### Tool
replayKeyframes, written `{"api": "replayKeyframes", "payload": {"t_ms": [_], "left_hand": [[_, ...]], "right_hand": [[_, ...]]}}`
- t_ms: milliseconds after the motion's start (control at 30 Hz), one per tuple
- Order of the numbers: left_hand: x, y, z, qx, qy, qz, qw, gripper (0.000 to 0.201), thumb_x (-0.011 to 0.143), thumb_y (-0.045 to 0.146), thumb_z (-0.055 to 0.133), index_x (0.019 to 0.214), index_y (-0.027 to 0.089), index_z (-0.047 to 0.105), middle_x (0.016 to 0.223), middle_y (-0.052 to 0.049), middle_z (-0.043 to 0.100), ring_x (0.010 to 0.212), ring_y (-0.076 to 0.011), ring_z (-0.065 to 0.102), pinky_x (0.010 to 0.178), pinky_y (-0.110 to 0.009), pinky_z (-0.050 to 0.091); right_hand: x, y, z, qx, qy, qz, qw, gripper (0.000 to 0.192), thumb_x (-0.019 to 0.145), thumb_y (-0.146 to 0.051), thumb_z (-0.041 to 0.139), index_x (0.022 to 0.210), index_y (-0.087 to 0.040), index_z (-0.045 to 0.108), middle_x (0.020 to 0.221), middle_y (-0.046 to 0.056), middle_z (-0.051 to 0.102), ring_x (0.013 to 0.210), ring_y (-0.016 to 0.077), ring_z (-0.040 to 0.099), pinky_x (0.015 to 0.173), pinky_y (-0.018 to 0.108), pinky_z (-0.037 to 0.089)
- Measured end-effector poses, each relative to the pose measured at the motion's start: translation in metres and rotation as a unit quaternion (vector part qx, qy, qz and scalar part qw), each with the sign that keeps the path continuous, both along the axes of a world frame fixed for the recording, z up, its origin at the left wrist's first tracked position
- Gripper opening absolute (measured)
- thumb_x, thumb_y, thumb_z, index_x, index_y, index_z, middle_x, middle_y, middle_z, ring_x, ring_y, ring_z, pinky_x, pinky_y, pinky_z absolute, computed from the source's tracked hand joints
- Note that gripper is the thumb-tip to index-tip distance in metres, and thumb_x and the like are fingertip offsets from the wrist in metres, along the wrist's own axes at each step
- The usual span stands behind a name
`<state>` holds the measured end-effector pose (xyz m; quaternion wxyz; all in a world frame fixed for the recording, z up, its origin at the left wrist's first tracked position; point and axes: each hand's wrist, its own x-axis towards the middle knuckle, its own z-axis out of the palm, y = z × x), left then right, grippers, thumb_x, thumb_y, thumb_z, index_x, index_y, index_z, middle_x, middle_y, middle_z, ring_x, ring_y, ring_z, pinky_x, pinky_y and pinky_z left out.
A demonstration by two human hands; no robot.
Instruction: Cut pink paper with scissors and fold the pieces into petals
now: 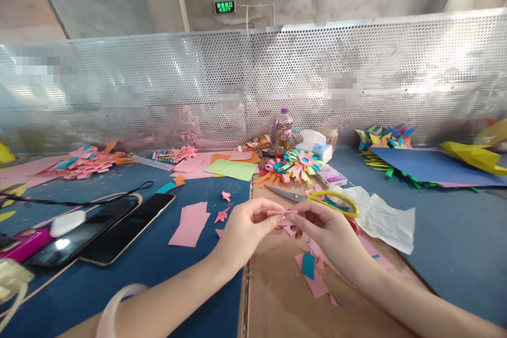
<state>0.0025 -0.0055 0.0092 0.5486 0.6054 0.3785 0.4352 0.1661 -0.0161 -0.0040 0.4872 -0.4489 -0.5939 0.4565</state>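
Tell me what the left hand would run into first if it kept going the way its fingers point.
The left hand points rightward at the right hand; the small pink paper strip pinched between them already meets its fingertips, then the right hand's fingers, probably.

Landmark: yellow-handled scissors (pixel 317 198) on the brown board (pixel 277 296).
Behind scissors: paper flowers (pixel 295 165), bottle (pixel 283 133) and small boxes (pixel 321 152) crowd the way.
Right of scissors: crumpled white paper (pixel 386 219), then bare blue mat (pixel 455 243).
Left of scissors: pink paper scraps (pixel 190 224), two phones (pixel 103 229) further out.
In front of scissors: both hands, loose scraps (pixel 312 269); open board nearer the person.
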Motion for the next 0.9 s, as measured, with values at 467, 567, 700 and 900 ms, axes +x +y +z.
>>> {"api": "replayKeyframes", "payload": {"t_ms": [467,567,700,900], "left_hand": [[-0.0013,-0.0004,0.0043,0.052,0.097,0.052,0.993,0.011,0.072,0.026,0.063,0.078,0.018,0.067,0.079,-0.002,0.069,0.074,-0.0147,0.062,0.069,-0.024,0.047],[-0.0014,0.0003,0.0042,0.048,0.096,0.052,0.993,0.012,0.072,0.027,0.063,0.078,0.018,0.067,0.08,-0.002,0.069,0.075,-0.015,0.063,0.071,-0.024,0.046],[-0.001,0.0007,0.0051,0.026,0.087,0.054,0.994,0.012,0.07,0.026,0.065,0.077,0.018,0.067,0.081,-0.003,0.07,0.078,-0.0161,0.063,0.072,-0.024,0.046],[-0.0001,-0.0011,0.0065,-0.004,0.087,0.047,0.995,0.016,0.067,0.029,0.067,0.077,0.017,0.068,0.082,-0.005,0.071,0.079,-0.0178,0.063,0.074,-0.027,0.046]], "right_hand": [[0.0002,0.0003,-0.0038,-0.005,-0.008,-0.001,1.0,0.024,0.075,-0.04,0.06,0.077,-0.016,0.06,0.07,0.002,0.063,0.063,0.0121,0.058,0.06,0.023,0.046],[-0.0001,0.0002,-0.0039,-0.007,-0.007,-0.001,1.0,0.025,0.075,-0.041,0.06,0.078,-0.016,0.06,0.071,0.003,0.063,0.064,0.012,0.057,0.06,0.023,0.046],[-0.0001,0.0004,-0.0057,-0.024,-0.033,0.017,0.999,0.029,0.073,-0.044,0.06,0.078,-0.015,0.058,0.066,0.001,0.058,0.058,0.01,0.053,0.052,0.021,0.042],[-0.0011,-0.0002,-0.0095,-0.078,-0.058,0.067,0.993,0.034,0.072,-0.047,0.06,0.08,-0.015,0.06,0.064,0.0,0.057,0.051,0.0078,0.05,0.04,0.017,0.034]]}}
